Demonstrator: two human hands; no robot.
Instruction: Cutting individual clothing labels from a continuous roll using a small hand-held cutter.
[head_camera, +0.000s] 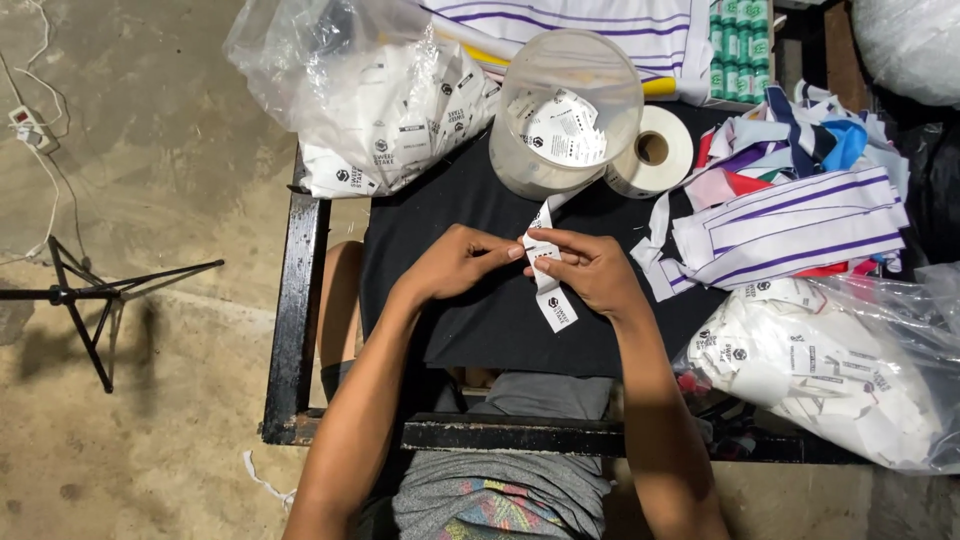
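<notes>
Over the black-covered bench (440, 300), both hands pinch one white label strip (547, 275): left hand (462, 262) and right hand (590, 268) have fingers closed on its middle. Its long axis runs from the clear tub (566, 110) toward the person.

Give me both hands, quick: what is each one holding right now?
Left hand: fingers pinched on the strip of white labels.
Right hand: closed on the same strip, just beside the left.
</notes>
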